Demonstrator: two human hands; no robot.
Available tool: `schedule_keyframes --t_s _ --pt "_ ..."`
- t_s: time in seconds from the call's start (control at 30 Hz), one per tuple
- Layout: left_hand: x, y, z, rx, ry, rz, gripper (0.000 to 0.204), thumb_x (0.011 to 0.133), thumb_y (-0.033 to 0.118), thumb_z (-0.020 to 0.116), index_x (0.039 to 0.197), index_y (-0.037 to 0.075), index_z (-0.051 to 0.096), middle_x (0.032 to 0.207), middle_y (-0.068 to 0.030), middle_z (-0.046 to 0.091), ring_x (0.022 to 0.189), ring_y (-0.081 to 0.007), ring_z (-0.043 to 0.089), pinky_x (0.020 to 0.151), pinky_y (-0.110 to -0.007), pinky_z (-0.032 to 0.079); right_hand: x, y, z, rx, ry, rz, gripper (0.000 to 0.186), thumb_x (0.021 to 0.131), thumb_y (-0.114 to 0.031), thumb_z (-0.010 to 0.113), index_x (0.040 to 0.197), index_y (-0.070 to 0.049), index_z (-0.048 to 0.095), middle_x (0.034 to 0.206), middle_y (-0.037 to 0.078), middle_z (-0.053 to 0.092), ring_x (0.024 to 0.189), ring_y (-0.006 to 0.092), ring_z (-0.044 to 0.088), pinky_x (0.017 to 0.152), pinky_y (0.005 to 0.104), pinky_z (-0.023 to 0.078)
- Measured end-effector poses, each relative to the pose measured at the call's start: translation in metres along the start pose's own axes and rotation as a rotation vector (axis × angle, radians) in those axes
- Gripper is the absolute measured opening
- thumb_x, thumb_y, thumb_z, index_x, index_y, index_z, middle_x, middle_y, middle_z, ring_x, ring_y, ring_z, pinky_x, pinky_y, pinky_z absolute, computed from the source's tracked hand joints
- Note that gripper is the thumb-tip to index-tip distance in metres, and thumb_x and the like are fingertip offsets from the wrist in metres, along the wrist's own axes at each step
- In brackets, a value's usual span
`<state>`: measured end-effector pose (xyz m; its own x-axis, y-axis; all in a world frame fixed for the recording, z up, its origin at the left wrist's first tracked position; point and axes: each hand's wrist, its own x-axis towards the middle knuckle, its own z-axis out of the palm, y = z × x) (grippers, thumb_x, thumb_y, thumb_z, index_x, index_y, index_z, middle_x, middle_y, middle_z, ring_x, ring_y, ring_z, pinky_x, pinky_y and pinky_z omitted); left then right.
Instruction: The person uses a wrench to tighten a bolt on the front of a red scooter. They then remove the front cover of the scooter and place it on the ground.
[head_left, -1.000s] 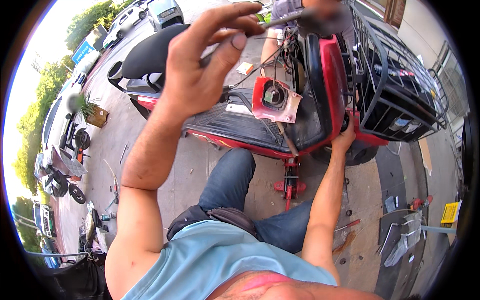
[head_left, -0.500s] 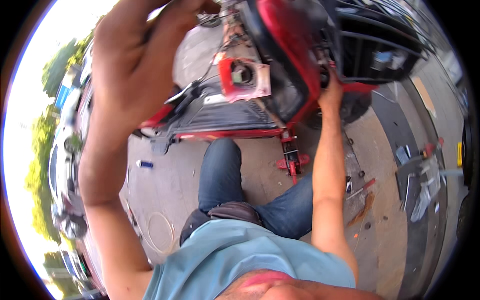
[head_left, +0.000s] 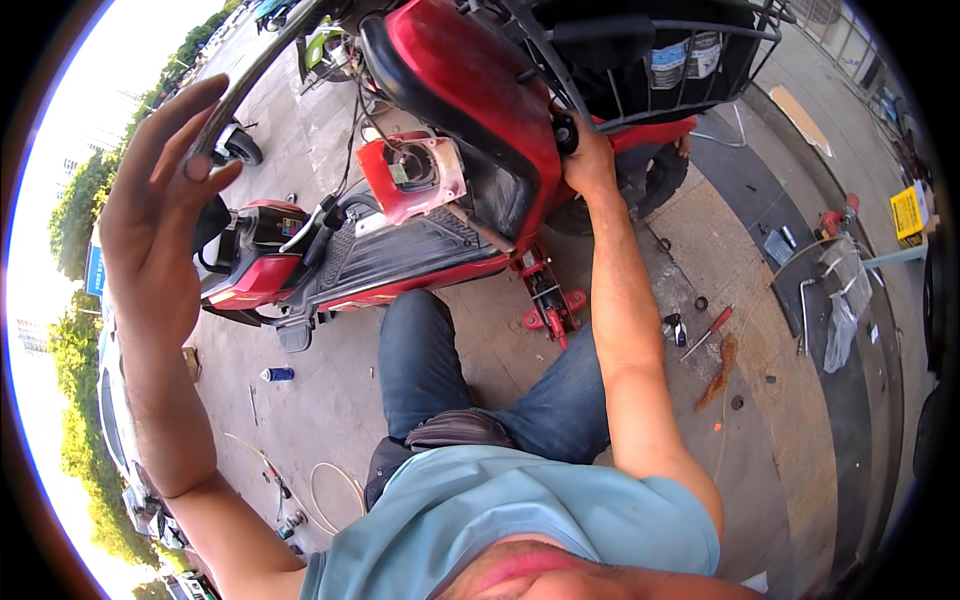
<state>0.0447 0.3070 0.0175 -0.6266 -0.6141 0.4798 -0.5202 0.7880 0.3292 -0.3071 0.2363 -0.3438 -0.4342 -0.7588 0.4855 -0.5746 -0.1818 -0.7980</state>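
Observation:
A red electric scooter leans across the upper middle, its black footboard in front of my knees. My left hand is raised at the left, fingers curled around the lower end of a long dark metal bar. At the scooter's rear side, my right hand grips a black rounded part against the red bodywork; its fingertips are partly hidden. A red and white square cover with wires sits above the footboard. Under the body stands a red floor jack.
A black wire basket sits over the rear wheel. A screwdriver, a clear plastic bag and a yellow box lie to the right. A blue can and a coiled hose are on the left floor.
My left hand has moved left and down, away from the top of the picture. My right hand stays at the scooter's rear side. The view has shifted, showing more of the scooter's front.

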Motion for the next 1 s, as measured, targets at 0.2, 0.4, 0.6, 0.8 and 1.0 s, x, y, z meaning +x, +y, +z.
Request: schedule_keyframes --t_s 0.2,0.4,0.6,0.8,1.0 --pt "0.023 0.044 0.007 -0.130 -0.094 -0.543 0.071 0.092 0.019 0.058 0.160 0.020 0.038 0.145 -0.0226 0.057 0.113 -0.0282 0.072 0.083 -0.035 0.064 0.006 0.015 -0.005 -0.034 0.012 0.031 0.059 0.081 -0.024 0.082 0.136 -0.012 0.062 0.117 0.023 0.072 0.115 0.0389 0.068 0.092 0.0420 0.054" --pt "0.052 0.063 0.002 -0.105 -0.245 -0.753 0.069 0.091 0.004 0.053 0.158 0.006 0.036 0.127 -0.0222 0.062 0.086 -0.0179 0.072 0.058 -0.026 0.060 0.011 0.014 -0.013 -0.006 -0.139 0.048 0.062 0.083 -0.020 0.081 0.140 -0.009 0.059 0.130 0.022 0.068 0.126 0.0333 0.064 0.102 0.0391 0.050" --pt "0.057 0.067 0.018 -0.032 -0.230 -0.877 0.058 0.103 0.014 0.057 0.157 0.011 0.038 0.082 0.0012 0.045 0.062 -0.0056 0.044 0.046 -0.023 0.034 0.013 0.014 -0.008 0.140 -0.016 0.065 0.057 0.074 -0.039 0.085 0.110 0.001 0.069 0.104 0.028 0.071 0.106 0.0452 0.068 0.088 0.0500 0.053" --pt "0.061 0.063 0.025 0.061 -0.257 -0.787 0.054 0.105 0.019 0.057 0.156 0.012 0.039 0.080 0.0009 0.042 0.064 -0.0052 0.041 0.049 -0.023 0.032 0.016 -0.005 -0.021 0.069 -0.114 0.065 0.057 0.089 -0.025 0.076 0.140 -0.006 0.060 0.133 0.020 0.067 0.128 0.0316 0.063 0.103 0.0373 0.049" --pt "0.050 0.041 0.020 0.382 -0.267 -0.545 0.055 0.105 0.024 0.061 0.154 0.011 0.040 0.093 -0.0097 0.057 0.081 -0.0153 0.056 0.070 -0.034 0.048 0.018 -0.016 -0.022 0.042 -0.254 0.222 0.063 0.089 -0.034 0.074 0.145 -0.011 0.057 0.139 0.019 0.064 0.132 0.0305 0.060 0.106 0.0368 0.048"
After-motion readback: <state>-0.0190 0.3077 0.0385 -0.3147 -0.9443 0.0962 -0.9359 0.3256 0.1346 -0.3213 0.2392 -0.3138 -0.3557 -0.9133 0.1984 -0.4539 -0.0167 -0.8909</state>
